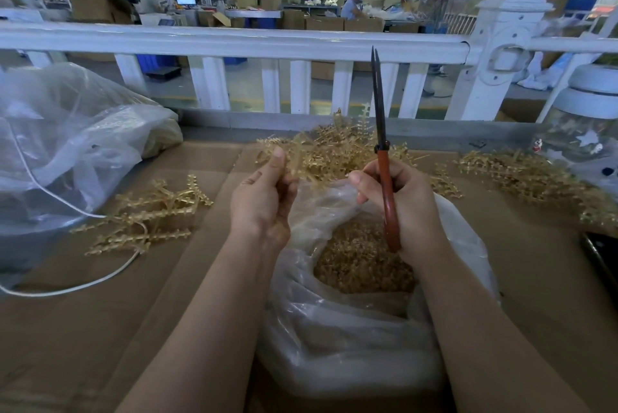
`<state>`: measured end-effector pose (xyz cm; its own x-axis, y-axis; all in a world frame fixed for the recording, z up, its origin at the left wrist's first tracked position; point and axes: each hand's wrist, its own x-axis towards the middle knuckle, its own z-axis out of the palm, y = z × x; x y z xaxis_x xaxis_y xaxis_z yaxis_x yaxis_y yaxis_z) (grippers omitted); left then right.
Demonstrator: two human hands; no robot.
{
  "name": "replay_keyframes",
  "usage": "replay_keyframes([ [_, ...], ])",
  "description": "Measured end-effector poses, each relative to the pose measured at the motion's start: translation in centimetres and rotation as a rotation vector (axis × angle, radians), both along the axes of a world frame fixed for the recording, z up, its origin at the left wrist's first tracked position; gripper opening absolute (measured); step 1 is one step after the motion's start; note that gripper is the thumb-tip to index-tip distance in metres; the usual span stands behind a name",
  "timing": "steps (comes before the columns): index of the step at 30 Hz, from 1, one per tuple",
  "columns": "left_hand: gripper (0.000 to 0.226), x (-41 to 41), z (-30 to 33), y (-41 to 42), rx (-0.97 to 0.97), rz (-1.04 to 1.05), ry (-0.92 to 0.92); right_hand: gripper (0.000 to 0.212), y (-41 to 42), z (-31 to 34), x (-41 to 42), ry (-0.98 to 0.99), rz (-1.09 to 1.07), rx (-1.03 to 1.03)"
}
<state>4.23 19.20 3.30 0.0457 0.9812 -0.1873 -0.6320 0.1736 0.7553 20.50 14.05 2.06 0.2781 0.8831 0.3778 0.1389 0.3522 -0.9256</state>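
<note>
Head view, looking down at a work surface covered in cardboard (100, 329). At centre right, a pair of scissors (384, 171) with red-brown handles is gripped by the right hand (408, 208), whose fingers are curled tightly round the handles. The dark blades are pointed straight up and are almost closed. Left of centre, a gold sprig (294, 160) is held by the left hand (264, 198), pinched between the raised thumb and the curled fingers. The sprig is just left of the scissors and apart from the blades. A clear bag (351, 345) with an open mouth is seen below both hands, and small gold pieces (361, 262) are heaped inside it. Further gold sprigs are piled behind the hands (334, 145), at middle left (150, 212) and at middle right (521, 175). A large plastic sack (67, 131) and a white cord (67, 290) are shown at left. A white railing (234, 41) is seen across the upper frame.
</note>
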Motion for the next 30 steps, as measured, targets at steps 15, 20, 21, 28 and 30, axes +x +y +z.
replay_keyframes([
  [15,0.014,1.1,-0.9,-0.3,0.099,-0.181,0.186,0.007,-0.3,0.2,-0.5,-0.071,0.186,-0.001],
  [20,0.032,0.8,-0.6,-0.2,0.066,-0.265,0.011,0.011,0.2,-0.3,-0.3,-0.179,0.011,-0.069],
  [21,0.035,0.8,-0.6,-0.2,0.06,-0.279,-0.017,0.012,0.3,-0.4,-0.3,-0.193,-0.003,-0.072],
  [28,0.03,1.1,-0.7,-0.4,0.073,-0.31,-0.055,0.016,0.8,-0.8,-0.3,-0.27,-0.064,-0.132],
  [30,0.027,1.0,-0.6,-0.4,0.079,-0.286,-0.07,0.026,0.9,-1.0,-0.1,-0.299,-0.072,-0.164],
])
